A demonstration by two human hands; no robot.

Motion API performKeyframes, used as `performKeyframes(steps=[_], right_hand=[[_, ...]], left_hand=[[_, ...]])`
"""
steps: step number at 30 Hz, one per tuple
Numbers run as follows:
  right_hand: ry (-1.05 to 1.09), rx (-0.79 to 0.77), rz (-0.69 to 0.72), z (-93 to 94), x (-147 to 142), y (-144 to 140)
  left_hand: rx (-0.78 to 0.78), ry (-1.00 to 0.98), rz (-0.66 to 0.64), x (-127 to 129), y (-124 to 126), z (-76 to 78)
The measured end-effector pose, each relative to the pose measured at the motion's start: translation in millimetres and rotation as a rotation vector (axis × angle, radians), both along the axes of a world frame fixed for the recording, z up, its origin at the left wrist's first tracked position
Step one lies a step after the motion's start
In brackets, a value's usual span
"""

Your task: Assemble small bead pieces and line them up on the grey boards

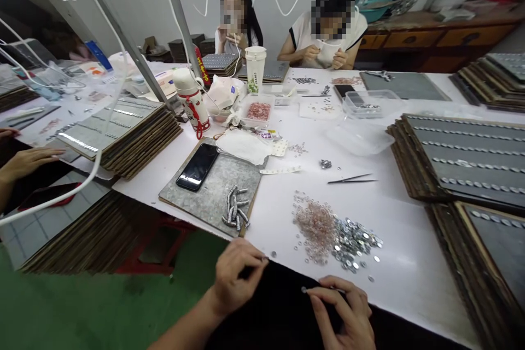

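Observation:
My left hand (240,273) is closed in a pinch at the table's front edge, with a tiny dark piece at its fingertips that I cannot make out. Lower and to the right, my right hand (344,311) pinches a small round silver disc (304,289) between thumb and fingers. On the white table just beyond lie a heap of small pinkish clear rings (315,224) and, touching it, a heap of shiny silver discs (356,241). One loose disc (273,254) rests beside my left fingertips. Dark tweezers (353,179) lie farther back.
Left of the heaps, a grey board (176,197) carries a phone (198,167) and several short silver rolls (235,208). Stacked boards with rows of discs (471,158) stand at right. A cup (255,68) and flask (191,101) stand farther back. Two people sit opposite; another person's hand (28,163) shows at left.

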State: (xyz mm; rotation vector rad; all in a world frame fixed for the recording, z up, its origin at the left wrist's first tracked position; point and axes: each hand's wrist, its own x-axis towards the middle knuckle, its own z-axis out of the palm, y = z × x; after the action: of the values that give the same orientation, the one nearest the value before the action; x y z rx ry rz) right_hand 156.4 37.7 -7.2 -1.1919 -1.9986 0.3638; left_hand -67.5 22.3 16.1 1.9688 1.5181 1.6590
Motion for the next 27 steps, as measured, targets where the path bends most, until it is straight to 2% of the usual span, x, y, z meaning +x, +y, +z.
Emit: performKeyframes(steps=[3,5,8,9,11,13,17,27], right_hand=[[0.053,-0.014,-0.005,1.2,1.5,-1.2],[0.096,-0.022,-0.019,3.5,2.3,-2.7],[0.138,-0.029,-0.045,8.1,2.9,-6.1],[0.145,-0.031,-0.054,9.4,3.0,-7.3],[0.151,-0.036,-0.073,10.9,3.2,-9.5],[0.155,-0.033,-0.091,10.9,3.4,-11.6],[0.142,-0.035,-0.091,8.3,3.9,-16.0],[0.079,-0.005,-0.033,6.7,2.1,-19.8]], left_hand=[[-0.165,-0.231,-0.186,39.5,-13.6,-10.3],[-0.381,-0.445,-0.269,60.9,-23.5,-16.6],[-0.797,-0.795,-0.300,78.5,-32.2,-20.5],[-0.902,-0.898,-0.293,80.6,-32.6,-20.3],[-1.016,-1.066,-0.276,81.4,-30.1,-18.7],[-1.041,-1.169,-0.260,79.8,-25.5,-16.3],[-1.065,-1.241,-0.256,76.4,-19.1,-11.6],[-1.062,-1.254,-0.252,74.4,-21.1,-7.5]])
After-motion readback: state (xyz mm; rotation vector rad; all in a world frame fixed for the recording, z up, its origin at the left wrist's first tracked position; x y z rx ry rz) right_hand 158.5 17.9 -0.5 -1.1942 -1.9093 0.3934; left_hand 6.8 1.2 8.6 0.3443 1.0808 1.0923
